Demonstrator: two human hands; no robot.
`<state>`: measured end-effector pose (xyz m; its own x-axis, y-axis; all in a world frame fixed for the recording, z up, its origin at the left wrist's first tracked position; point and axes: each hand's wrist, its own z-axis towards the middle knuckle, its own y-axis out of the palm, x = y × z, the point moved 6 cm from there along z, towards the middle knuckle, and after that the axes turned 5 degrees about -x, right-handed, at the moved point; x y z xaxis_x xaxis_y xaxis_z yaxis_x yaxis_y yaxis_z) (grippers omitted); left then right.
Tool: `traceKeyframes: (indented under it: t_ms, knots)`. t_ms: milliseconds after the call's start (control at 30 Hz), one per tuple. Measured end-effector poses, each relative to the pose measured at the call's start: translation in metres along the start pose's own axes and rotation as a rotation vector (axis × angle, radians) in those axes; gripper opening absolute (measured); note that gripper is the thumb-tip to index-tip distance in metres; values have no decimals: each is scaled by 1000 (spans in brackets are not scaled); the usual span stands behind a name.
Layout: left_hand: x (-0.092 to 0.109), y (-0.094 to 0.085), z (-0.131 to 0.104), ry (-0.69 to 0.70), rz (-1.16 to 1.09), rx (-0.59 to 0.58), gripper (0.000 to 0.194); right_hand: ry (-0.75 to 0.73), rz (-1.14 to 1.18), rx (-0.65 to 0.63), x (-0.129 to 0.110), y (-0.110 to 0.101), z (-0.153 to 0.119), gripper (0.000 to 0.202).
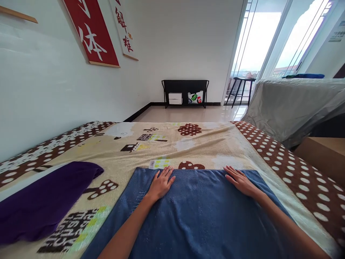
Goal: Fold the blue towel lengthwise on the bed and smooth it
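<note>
Our left hand (161, 182) and right hand (240, 181) flat, unclenched, at the far edge of our blue towel (205, 212), purple cloth (51, 199) at left, polka-dot-bordered blanket (215, 142) beneath

The towel (205, 216) is showing muted blue with tone-on-tone lettering, and the cloth (48, 198) is showing solid deep purple. The blanket (215, 140) is displaying cream with spotted brown mushrooms, white patches and pale green checks, while its brown borders are carrying white dots. The first scroll (99, 32) is bearing white characters on red, the second scroll (124, 30) is bearing red characters on white, and the rack (184, 86) is looking black.
</note>
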<state>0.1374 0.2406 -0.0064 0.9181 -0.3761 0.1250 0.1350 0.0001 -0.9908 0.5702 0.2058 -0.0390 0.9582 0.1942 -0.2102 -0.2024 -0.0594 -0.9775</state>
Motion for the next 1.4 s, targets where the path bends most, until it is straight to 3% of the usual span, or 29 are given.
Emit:
traceKeyframes:
  t_ms: [133,200,300,433,667,767,967,1200,1300,1400]
  knots:
    - [-45,-8,-16,-206,52,80,61,146,-48,75,39,-3,-17,71]
    - [-62,-11,-23,-246,72,94,62,168,-71,94,50,-1,-23,71]
    - [-79,-16,-33,-251,98,114,63,192,-100,117,61,2,-30,71]
    - [-104,-21,-50,-381,134,174,68,257,-127,153,77,8,-41,74]
    - [-130,-11,-48,-425,150,94,72,270,-144,153,90,11,-44,74]
    - [-129,-14,-45,-431,152,80,69,277,-145,159,89,7,-43,73]
    - [-100,-13,-57,-327,171,79,62,325,-149,183,78,10,-57,73]
    - [-86,-21,-66,-313,156,63,57,316,-114,202,59,1,-77,73]
    - [-65,-17,-101,-188,120,17,58,233,-38,225,41,10,-122,73]
    - [-47,-6,-161,-83,149,54,61,175,4,303,27,27,-189,72]
